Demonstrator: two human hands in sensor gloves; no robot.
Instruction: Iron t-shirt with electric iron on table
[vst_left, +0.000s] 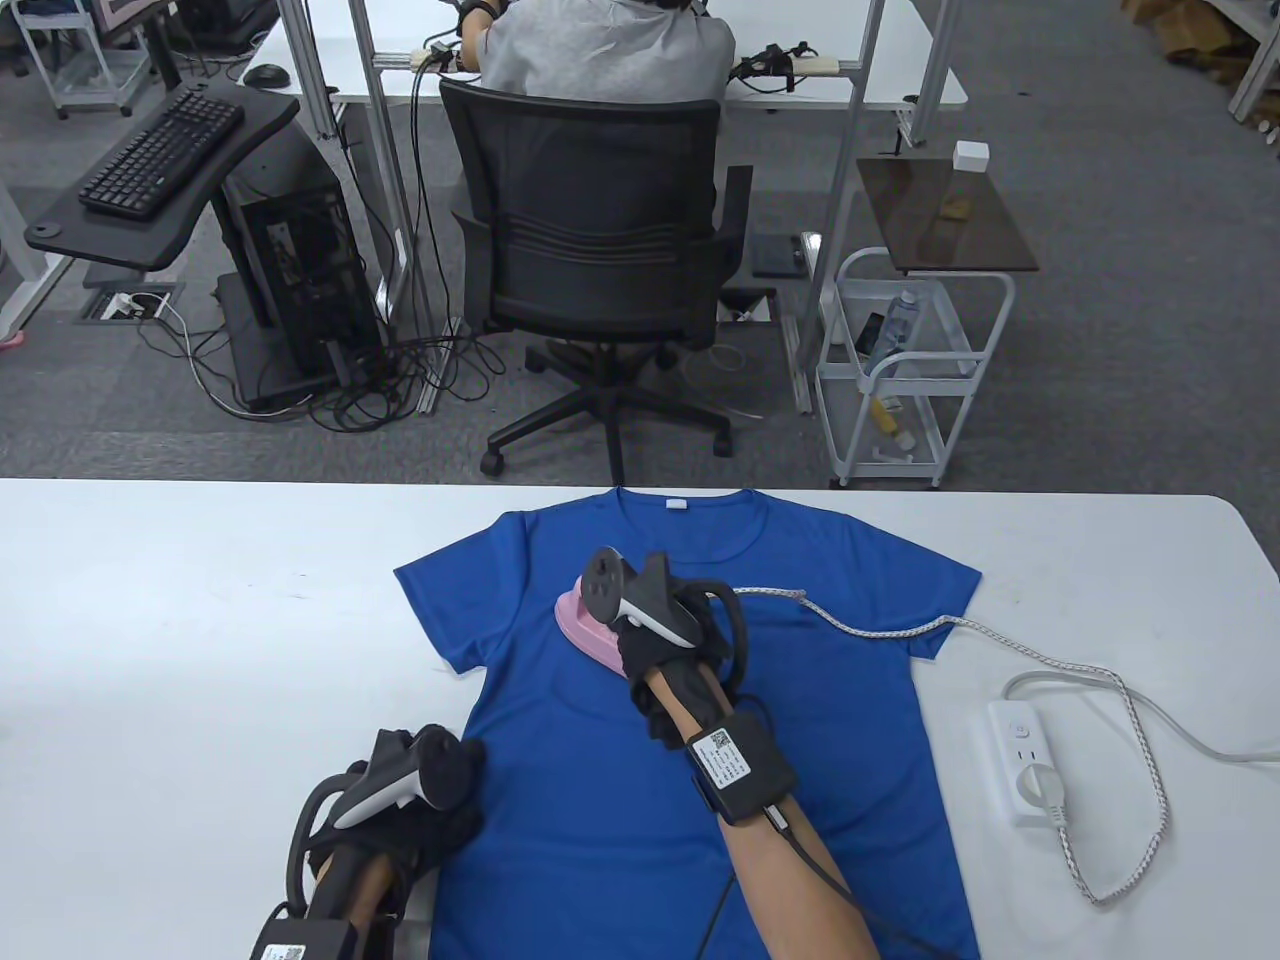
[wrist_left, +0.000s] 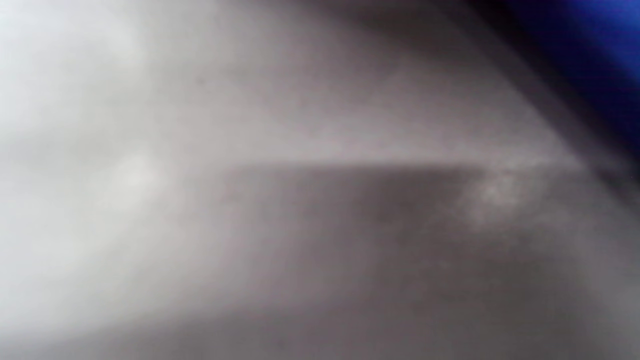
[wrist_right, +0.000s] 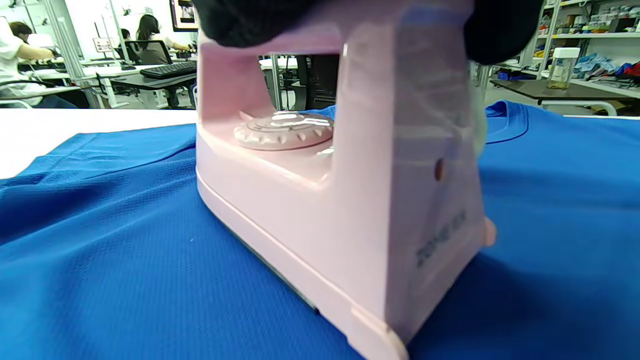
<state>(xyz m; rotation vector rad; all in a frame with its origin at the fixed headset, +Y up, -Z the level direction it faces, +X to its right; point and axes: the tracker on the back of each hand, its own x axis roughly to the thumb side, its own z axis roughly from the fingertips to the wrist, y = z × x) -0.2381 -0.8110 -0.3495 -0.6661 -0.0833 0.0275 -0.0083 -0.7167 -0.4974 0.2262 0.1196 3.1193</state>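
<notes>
A blue t-shirt (vst_left: 820, 640) lies flat on the white table (vst_left: 180, 620), collar toward the far edge. A pink electric iron (vst_left: 585, 628) stands sole-down on the shirt's chest, left of centre. My right hand (vst_left: 660, 640) grips the iron's handle from above; in the right wrist view its gloved fingers (wrist_right: 250, 20) wrap the top of the iron (wrist_right: 340, 200) on the t-shirt (wrist_right: 100, 250). My left hand (vst_left: 440, 810) rests on the shirt's lower left edge, its fingers hidden under the tracker. The left wrist view is a blur of table with a strip of t-shirt (wrist_left: 600, 45).
The iron's braided cord (vst_left: 1000, 640) runs right across the shirt's sleeve to a white power strip (vst_left: 1025, 760) near the table's right edge. Beyond the table stand an office chair (vst_left: 600, 260) with a seated person, a white trolley (vst_left: 910, 370) and a keyboard desk (vst_left: 160, 160).
</notes>
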